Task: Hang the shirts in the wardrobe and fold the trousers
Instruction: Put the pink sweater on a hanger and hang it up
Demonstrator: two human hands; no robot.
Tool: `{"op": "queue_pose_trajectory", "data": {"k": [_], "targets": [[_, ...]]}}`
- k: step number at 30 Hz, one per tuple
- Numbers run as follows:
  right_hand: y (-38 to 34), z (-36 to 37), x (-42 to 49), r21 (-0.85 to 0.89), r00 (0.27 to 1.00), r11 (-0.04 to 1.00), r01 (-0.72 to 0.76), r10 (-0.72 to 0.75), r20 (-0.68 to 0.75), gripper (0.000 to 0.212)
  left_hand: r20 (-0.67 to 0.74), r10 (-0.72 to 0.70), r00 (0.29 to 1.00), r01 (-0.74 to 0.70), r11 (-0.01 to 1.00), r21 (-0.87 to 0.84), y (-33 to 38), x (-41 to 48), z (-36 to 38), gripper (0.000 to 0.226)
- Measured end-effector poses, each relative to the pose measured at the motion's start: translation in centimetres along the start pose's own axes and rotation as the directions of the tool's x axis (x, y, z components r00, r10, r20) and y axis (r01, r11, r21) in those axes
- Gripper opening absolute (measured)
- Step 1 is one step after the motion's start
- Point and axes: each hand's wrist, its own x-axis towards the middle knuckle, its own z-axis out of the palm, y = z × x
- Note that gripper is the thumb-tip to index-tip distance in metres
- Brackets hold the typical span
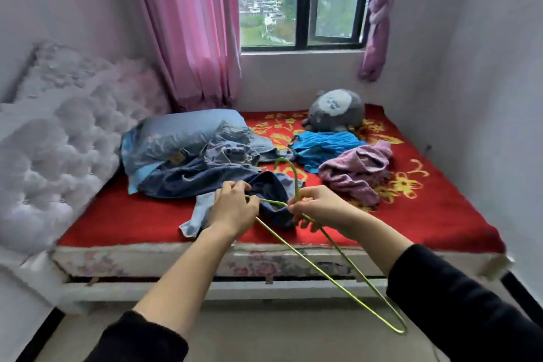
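Note:
A green wire hanger is held over the near edge of the bed, hook up, one end reaching down toward me. My right hand grips it just under the hook. My left hand pinches its other arm together with a dark blue garment lying on the bed. A light blue cloth lies under my left wrist. Further back lie a pile of denim clothes, a bright blue garment and a crumpled mauve garment.
The bed has a red flowered cover. A blue pillow lies at the left by a tufted white headboard. A grey plush toy sits under the window. Walls close in on both sides.

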Motion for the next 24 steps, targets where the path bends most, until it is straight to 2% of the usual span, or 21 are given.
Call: {"op": "queue_pose_trajectory", "data": {"k": [6, 14, 21, 24], "targets": [[5.1, -7.8, 6.7, 0.091, 0.971, 0.985, -0.143, 0.158, -0.180, 0.003, 0.194, 0.068, 0.979, -0.075, 0.997, 0.029, 4.5, 10.3, 8.5, 0.034], [11.8, -16.1, 13.6, 0.320, 0.856, 0.908, -0.271, 0.379, -0.351, 0.011, 0.402, 0.090, 0.911, -0.148, 0.982, 0.115, 9.3, 21.8, 17.3, 0.042], [18.0, -25.7, 19.2, 0.452, 0.754, 0.850, -0.269, 0.478, -0.450, 0.016, 0.486, 0.160, 0.859, -0.227, 0.970, 0.082, 16.2, 29.9, 26.7, 0.040], [21.3, -30.5, 23.4, 0.459, 0.744, 0.838, -0.294, 0.502, -0.440, 0.018, 0.492, 0.162, 0.856, -0.229, 0.970, 0.078, 19.3, 34.2, 31.5, 0.037]]}}
